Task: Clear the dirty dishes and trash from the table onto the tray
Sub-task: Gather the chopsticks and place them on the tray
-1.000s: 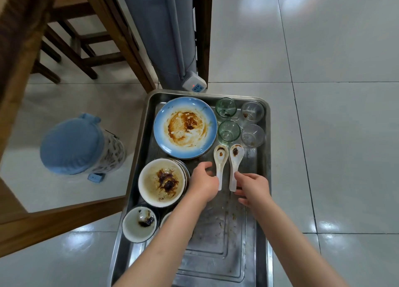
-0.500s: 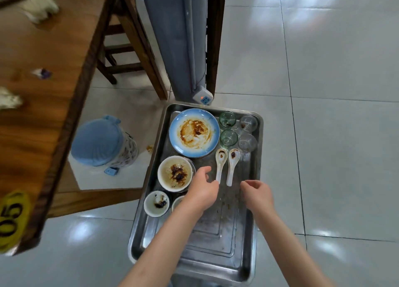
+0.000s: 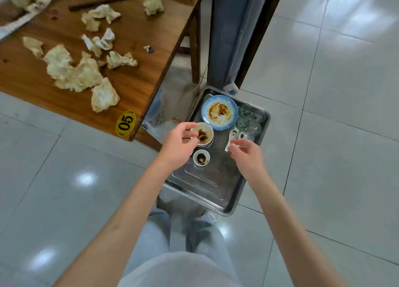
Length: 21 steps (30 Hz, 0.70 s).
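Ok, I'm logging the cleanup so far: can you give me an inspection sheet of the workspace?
Surface: wooden table, yellow 05 tag at its corner.
Job's things: tray holds blue plate, stacked bowls, small cup, two spoons, glasses.
Clutter: crumpled napkins and chopsticks lie on the table.
Grips: left hand and right hand above the tray, fingers loose, holding nothing.
Cables: power strip beside the tray.
Surroundings: tiled floor, bin under the table.
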Tool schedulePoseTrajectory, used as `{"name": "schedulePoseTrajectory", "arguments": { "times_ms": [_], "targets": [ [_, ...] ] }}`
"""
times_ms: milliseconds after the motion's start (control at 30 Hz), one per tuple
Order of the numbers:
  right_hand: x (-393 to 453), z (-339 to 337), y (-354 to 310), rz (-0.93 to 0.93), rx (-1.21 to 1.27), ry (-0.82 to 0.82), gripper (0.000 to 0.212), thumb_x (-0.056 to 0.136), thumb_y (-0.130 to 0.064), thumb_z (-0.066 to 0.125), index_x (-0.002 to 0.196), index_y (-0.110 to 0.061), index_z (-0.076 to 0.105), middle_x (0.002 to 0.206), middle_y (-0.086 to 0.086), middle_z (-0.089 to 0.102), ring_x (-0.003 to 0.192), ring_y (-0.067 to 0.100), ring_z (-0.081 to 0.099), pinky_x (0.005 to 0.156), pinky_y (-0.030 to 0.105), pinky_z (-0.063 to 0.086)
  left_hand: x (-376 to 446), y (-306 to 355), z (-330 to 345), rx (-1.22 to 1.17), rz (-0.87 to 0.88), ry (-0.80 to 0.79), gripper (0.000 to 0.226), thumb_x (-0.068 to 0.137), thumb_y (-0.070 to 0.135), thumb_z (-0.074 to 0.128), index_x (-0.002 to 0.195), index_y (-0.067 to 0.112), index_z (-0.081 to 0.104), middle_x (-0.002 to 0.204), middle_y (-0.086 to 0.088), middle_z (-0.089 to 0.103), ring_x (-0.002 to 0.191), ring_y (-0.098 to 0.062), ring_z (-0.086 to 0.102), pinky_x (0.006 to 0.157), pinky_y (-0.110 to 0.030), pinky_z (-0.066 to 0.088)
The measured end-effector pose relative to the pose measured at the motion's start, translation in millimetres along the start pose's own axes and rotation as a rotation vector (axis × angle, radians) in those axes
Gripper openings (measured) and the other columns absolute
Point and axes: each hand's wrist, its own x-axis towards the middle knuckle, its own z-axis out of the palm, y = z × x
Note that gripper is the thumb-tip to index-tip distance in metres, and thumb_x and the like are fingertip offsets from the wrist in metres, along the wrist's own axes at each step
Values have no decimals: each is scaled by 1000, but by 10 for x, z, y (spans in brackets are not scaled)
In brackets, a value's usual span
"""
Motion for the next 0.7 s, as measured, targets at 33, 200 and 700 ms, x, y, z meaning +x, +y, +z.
{"name": "schedulePoseTrajectory", "arguments": {
  "times_ms": [33,200,700],
  "targets": [
    [-80,22,-88,-30,-24,-10,14,87,-29,56,101,-30,61,95,-9,64,89,8,60,72,24,46,-82,14,-109,-8,21,23,34,90,8,55,117,28,51,104,11,61,95,1,57,65,-6,42],
    [-459,290,-561,-177,-128,-69,14,89,-29,56,103,-30,60,90,-17,61,86,-3,56,68,15,40,-433,5,-746,-43,91,126,35,87,10,58,114,32,53,100,16,62,93,-1,59,77,-16,44],
    [-1295,2485,-1938,-484,-145,-82,30,91,-25,57,120,-22,56,99,-14,62,89,-3,59,70,10,46,-904,-602,-3626,89,205,233,36,86,18,65,117,33,53,101,19,61,100,-4,58,72,-13,39]
  ]
}}
